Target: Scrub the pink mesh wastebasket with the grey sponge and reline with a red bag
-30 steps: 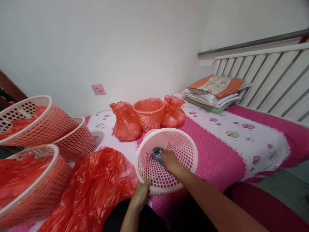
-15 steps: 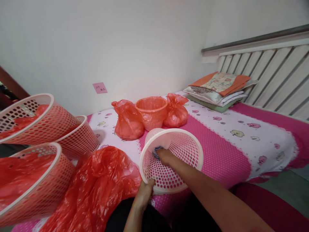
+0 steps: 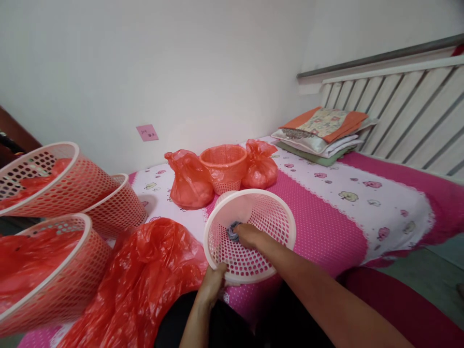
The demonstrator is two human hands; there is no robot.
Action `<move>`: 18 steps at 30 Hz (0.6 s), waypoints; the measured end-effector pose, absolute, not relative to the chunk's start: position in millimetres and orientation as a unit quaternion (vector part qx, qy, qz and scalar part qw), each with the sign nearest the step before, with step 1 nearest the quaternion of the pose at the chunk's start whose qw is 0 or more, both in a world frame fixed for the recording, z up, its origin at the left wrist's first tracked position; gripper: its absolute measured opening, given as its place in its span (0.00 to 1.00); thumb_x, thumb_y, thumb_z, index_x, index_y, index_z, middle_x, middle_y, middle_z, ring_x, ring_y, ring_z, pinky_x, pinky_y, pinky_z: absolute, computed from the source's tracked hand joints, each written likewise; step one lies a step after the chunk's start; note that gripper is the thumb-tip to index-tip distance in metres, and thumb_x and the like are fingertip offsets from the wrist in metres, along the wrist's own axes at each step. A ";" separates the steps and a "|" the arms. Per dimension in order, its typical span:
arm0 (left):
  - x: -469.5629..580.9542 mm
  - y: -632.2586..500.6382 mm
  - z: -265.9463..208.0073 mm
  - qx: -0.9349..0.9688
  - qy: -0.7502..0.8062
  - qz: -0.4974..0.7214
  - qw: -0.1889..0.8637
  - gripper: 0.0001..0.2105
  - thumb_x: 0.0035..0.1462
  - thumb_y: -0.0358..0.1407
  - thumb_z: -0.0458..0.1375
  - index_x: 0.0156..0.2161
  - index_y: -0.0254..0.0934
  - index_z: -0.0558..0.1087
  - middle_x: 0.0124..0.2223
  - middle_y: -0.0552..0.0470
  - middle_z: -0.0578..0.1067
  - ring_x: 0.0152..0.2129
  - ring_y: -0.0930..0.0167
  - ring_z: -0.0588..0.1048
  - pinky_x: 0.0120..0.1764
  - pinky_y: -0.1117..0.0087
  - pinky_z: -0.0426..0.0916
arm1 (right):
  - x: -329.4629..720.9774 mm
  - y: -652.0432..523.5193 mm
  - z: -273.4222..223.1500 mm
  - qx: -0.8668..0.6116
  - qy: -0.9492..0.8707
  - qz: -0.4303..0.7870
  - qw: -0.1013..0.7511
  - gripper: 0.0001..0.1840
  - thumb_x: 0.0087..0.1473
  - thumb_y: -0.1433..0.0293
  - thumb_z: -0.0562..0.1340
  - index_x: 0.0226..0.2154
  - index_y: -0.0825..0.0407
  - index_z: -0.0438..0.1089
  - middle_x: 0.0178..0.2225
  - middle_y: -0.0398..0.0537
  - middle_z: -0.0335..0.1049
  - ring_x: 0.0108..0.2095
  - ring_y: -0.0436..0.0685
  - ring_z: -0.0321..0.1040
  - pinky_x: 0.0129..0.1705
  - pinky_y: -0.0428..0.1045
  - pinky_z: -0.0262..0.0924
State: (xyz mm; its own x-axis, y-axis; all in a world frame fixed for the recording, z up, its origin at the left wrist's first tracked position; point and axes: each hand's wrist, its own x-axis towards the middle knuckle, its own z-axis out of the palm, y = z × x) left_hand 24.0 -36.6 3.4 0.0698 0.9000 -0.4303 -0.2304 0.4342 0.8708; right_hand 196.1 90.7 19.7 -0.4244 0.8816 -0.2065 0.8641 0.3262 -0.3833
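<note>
A pale pink mesh basket (image 3: 288, 220) lies tilted with its mouth toward me. My left hand (image 3: 213, 280) is closed on its lower left rim, with the thumb over the edge. Inside the basket, my right hand (image 3: 248, 235) grips a crumpled blue-grey cloth (image 3: 233, 231) against the inner wall; some fingers are hidden. Just left of the basket spreads a loose red plastic bag (image 3: 145, 270).
Behind stand a red-lined basket (image 3: 224, 166) and two tied red bags (image 3: 190, 181), (image 3: 261, 166) near the wall. Several pink baskets (image 3: 97, 181) holding red plastic crowd the left. Folded bedding (image 3: 326, 133) sits by the white slatted rail (image 3: 409, 111) on the patterned bedspread (image 3: 322, 227).
The basket has shifted slightly left in view along with both hands. My right hand and the cloth have moved a little within the basket. The left hand keeps its hold on the rim.
</note>
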 end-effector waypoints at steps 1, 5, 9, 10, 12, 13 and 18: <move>23.8 -36.8 3.4 0.315 0.530 0.430 0.660 0.32 0.51 0.36 0.65 0.61 0.33 0.65 0.35 0.47 0.83 0.31 0.61 0.82 0.34 0.60 0.79 | 196.3 83.6 23.8 -0.534 -0.816 0.220 0.019 0.15 0.52 0.78 0.64 0.43 0.55 0.79 0.47 0.58 0.81 0.46 0.64 0.78 0.44 0.49 0.63; 23.0 -36.3 -2.5 0.314 0.528 0.437 0.657 0.25 0.52 0.35 0.65 0.55 0.32 0.70 0.33 0.46 0.83 0.30 0.61 0.82 0.32 0.62 0.79 | 198.1 47.5 37.4 -0.524 -0.828 0.199 0.028 0.19 0.54 0.80 0.59 0.46 0.55 0.78 0.49 0.59 0.81 0.48 0.63 0.76 0.46 0.50 0.62; 23.5 -35.5 -7.2 0.317 0.536 0.442 0.646 0.15 0.52 0.36 0.64 0.45 0.33 0.74 0.31 0.45 0.82 0.28 0.61 0.81 0.30 0.62 0.78 | 199.7 7.1 42.6 -0.512 -0.839 0.180 0.038 0.18 0.54 0.82 0.58 0.44 0.58 0.77 0.47 0.62 0.80 0.48 0.64 0.75 0.50 0.52 0.61; 23.7 -35.5 -6.5 0.315 0.541 0.440 0.643 0.14 0.51 0.36 0.65 0.43 0.33 0.74 0.30 0.45 0.82 0.28 0.61 0.81 0.30 0.63 0.78 | 199.8 -2.5 42.8 -0.507 -0.842 0.177 0.039 0.18 0.54 0.82 0.58 0.44 0.58 0.77 0.46 0.63 0.80 0.48 0.65 0.75 0.50 0.52 0.61; 24.2 -36.0 -3.3 0.316 0.544 0.438 0.643 0.11 0.51 0.35 0.65 0.40 0.33 0.74 0.28 0.46 0.81 0.26 0.62 0.80 0.28 0.63 0.77 | 199.7 -20.2 41.9 -0.500 -0.847 0.175 0.040 0.16 0.55 0.80 0.57 0.43 0.59 0.77 0.45 0.63 0.80 0.47 0.65 0.76 0.51 0.53 0.62; 24.4 -36.5 -1.3 0.318 0.542 0.438 0.643 0.11 0.51 0.35 0.65 0.39 0.34 0.74 0.27 0.47 0.80 0.24 0.63 0.80 0.28 0.64 0.77 | 199.7 -28.1 40.7 -0.498 -0.848 0.175 0.042 0.16 0.56 0.79 0.57 0.44 0.59 0.76 0.45 0.62 0.80 0.47 0.65 0.76 0.51 0.53 0.62; 24.9 -39.3 5.4 0.319 0.538 0.446 0.640 0.12 0.49 0.36 0.66 0.39 0.35 0.74 0.23 0.54 0.76 0.19 0.69 0.75 0.26 0.68 0.75 | 203.7 -57.5 25.8 -0.480 -0.859 0.150 0.092 0.16 0.59 0.77 0.56 0.48 0.58 0.74 0.48 0.61 0.79 0.47 0.66 0.75 0.51 0.56 0.64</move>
State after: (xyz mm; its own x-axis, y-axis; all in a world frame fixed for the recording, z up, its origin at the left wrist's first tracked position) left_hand 24.9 -39.3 5.4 0.0228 0.9147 -0.4036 -0.2270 0.3979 0.8889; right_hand 203.7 -57.5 25.8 -0.5218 0.8530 0.0143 0.7980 0.4939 -0.3454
